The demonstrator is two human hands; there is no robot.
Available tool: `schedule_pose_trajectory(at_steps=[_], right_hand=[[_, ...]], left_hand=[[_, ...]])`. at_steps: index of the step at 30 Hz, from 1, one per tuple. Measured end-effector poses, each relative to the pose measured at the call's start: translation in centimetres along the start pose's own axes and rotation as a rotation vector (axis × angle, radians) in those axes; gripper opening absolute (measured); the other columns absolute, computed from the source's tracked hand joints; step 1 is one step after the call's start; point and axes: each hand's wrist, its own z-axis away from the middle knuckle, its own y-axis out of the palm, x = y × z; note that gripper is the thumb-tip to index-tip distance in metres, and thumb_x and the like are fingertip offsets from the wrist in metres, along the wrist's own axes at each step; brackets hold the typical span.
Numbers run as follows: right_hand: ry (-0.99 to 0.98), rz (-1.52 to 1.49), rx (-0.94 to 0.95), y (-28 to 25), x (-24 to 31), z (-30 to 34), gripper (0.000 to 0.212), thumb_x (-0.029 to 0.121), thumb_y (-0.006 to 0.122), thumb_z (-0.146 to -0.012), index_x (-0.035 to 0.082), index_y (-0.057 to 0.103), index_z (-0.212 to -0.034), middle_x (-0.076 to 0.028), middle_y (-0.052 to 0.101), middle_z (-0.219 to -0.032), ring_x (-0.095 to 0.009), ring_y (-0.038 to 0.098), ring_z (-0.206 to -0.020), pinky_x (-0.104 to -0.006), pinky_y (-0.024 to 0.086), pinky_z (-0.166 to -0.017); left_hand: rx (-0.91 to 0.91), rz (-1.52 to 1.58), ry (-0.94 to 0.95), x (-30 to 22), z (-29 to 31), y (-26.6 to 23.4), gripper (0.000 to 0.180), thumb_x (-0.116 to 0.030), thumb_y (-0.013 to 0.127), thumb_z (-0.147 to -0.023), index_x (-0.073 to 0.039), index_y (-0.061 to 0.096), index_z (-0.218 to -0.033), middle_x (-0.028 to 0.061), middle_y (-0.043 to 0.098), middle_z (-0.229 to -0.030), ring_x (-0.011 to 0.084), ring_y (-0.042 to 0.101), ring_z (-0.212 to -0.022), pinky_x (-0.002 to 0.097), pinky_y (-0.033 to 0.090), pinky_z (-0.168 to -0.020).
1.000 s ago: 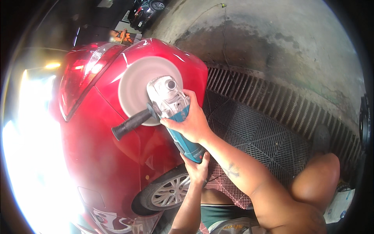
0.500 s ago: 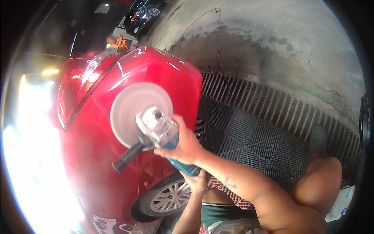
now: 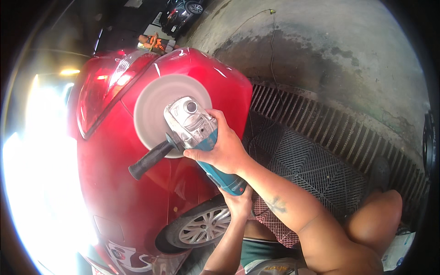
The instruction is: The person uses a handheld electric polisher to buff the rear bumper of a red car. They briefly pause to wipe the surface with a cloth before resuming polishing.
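My right hand (image 3: 224, 146) wraps round the front body of a teal and silver power polisher (image 3: 190, 121), close behind its metal head. My left hand (image 3: 238, 201) grips the rear end of the same tool. A round, pale grey pad (image 3: 149, 110), blurred as if spinning, lies over the red car's (image 3: 119, 169) rear corner, below and right of the tail light (image 3: 103, 87). The tool hides the pad's contact with the paint. The black side handle (image 3: 149, 160) sticks out to the left with no hand on it.
A car wheel (image 3: 206, 229) is below the tool. Dark plastic floor tiles (image 3: 302, 160) and a slatted drain grate (image 3: 321, 123) lie to the right. A cord (image 3: 272, 55) crosses the concrete. Farther back are a person in orange (image 3: 156, 42) and a dark car (image 3: 176, 18).
Both hands have moved the polisher upward in view, farther along the car's rear corner. The whole view has shifted slightly, with the car now a little more to the right.
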Motion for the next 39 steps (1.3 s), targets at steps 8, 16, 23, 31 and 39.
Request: schedule_pose_trajectory(at_steps=[8, 16, 23, 31, 39], right_hand=[[0.01, -0.011, 0.031, 1.8, -0.7, 2.8, 0.114, 0.054, 0.096, -0.071, 0.007, 0.034, -0.154, -0.022, 0.061, -0.144, -0.04, 0.063, -0.133, -0.0479, 0.049, -0.111], [-0.026, -0.029, 0.028, 4.4, -2.0, 5.2, 0.114, 0.055, 0.095, -0.072, 0.007, 0.033, -0.155, -0.023, 0.061, -0.141, -0.041, 0.064, -0.131, -0.0497, 0.051, -0.109], [-0.083, 0.031, 0.133, 8.3, -0.1, 7.3, 0.114, 0.052, 0.094, -0.073, 0.002, 0.033, -0.156, -0.025, 0.055, -0.145, -0.043, 0.062, -0.131, -0.053, 0.053, -0.107], [-0.253, 0.105, 0.248, 11.6, 2.2, 6.0, 0.116, 0.064, 0.088, -0.076, 0.003, 0.032, -0.156, -0.025, 0.055, -0.141, -0.047, 0.062, -0.127, -0.0577, 0.057, -0.096], [-0.1, -0.151, -0.006, 2.5, 0.0, 0.2, 0.108, 0.045, 0.096, -0.076, 0.002, 0.034, -0.152, -0.024, 0.061, -0.14, -0.036, 0.064, -0.131, -0.0447, 0.049, -0.111]], left_hand=[[-0.029, -0.068, -0.033, 1.6, 1.9, -2.5, 0.093, -0.025, 0.088, -0.085, 0.001, 0.031, -0.154, 0.0196, 0.053, -0.145, 0.0273, 0.056, -0.131, 0.0425, 0.044, -0.113], [-0.027, -0.111, 0.022, 3.7, 2.7, -5.3, 0.09, -0.025, 0.086, -0.084, 0.003, 0.035, -0.153, 0.0196, 0.056, -0.143, 0.0276, 0.058, -0.129, 0.0422, 0.045, -0.111], [-0.105, -0.112, 0.081, 9.8, 3.8, -9.5, 0.081, -0.027, 0.085, -0.086, 0.006, 0.042, -0.147, 0.0217, 0.058, -0.138, 0.031, 0.059, -0.126, 0.0423, 0.046, -0.108], [-0.037, -0.532, 0.083, 9.5, 2.4, -12.2, 0.051, -0.034, 0.077, -0.094, 0.005, 0.065, -0.126, 0.0219, 0.07, -0.122, 0.032, 0.066, -0.113, 0.0464, 0.054, -0.097], [-0.031, -0.033, -0.017, -0.4, -0.1, -1.8, 0.079, -0.023, 0.087, -0.085, 0.003, 0.038, -0.142, 0.0166, 0.064, -0.121, 0.0232, 0.065, -0.107, 0.0394, 0.054, -0.094]])
